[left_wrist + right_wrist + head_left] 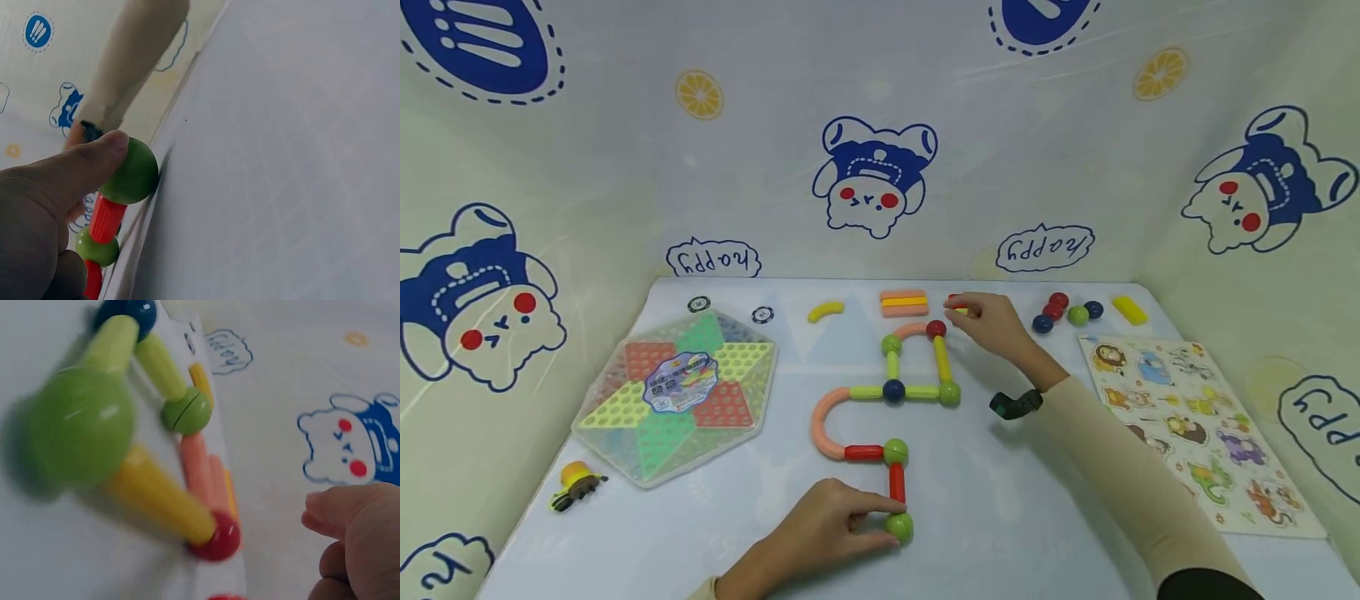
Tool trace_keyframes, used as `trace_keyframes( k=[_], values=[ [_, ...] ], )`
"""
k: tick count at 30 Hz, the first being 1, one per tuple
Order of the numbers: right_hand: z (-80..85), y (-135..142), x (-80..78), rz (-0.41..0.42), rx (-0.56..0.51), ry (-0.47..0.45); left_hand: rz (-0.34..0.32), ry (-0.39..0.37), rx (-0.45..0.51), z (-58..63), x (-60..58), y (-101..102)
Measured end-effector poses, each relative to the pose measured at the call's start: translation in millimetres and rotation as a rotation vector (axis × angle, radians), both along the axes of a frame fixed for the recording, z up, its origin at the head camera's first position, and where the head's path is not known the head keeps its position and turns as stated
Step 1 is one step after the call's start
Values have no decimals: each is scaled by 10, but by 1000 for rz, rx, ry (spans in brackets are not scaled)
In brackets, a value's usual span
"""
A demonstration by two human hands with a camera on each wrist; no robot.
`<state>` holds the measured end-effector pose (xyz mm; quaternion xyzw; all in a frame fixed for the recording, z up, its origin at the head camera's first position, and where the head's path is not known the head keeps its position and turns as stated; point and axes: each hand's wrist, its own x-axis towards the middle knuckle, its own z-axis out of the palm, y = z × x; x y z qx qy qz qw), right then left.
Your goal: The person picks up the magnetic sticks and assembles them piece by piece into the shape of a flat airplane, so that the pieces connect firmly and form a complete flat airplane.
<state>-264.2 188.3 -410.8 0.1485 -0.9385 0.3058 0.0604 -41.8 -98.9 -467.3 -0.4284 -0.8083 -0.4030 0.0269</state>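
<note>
My left hand (831, 529) pinches a green ball (899, 527) between thumb and index finger, at the near end of a chain of magnetic sticks and balls. In the left wrist view the thumb presses on that ball, and a red stick (107, 219) joins it to another green ball (97, 245). At the back of the table my right hand (992, 321) has its fingertips by a small red piece (953, 299); whether it grips the piece is hidden. A red ball (936, 330) and a yellow stick (942, 358) of the chain's square lie just beside it.
Loose balls (1058, 310) and a yellow stick (1129, 310) lie at the back right. An animal puzzle board (1236, 500) is on the right, a hexagonal game board (662, 458) on the left. Orange and yellow sticks (904, 303) and a toy bee (576, 485) lie about.
</note>
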Motion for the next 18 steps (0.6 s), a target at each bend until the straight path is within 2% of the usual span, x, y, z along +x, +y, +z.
trace_keyframes(
  k=[5,9,13,18],
  values=[
    [129,-566,-346,118,89,-160,-1,-41,6,-7,-19,-23],
    [112,-1000,-564,214,162,-260,1,-92,21,-44,-39,-20],
    [46,-1366,-722,289,246,-289,1,-135,37,-76,-37,-28],
    [-19,-1657,-814,312,334,-273,-8,-145,51,-85,-8,-42]
  ],
)
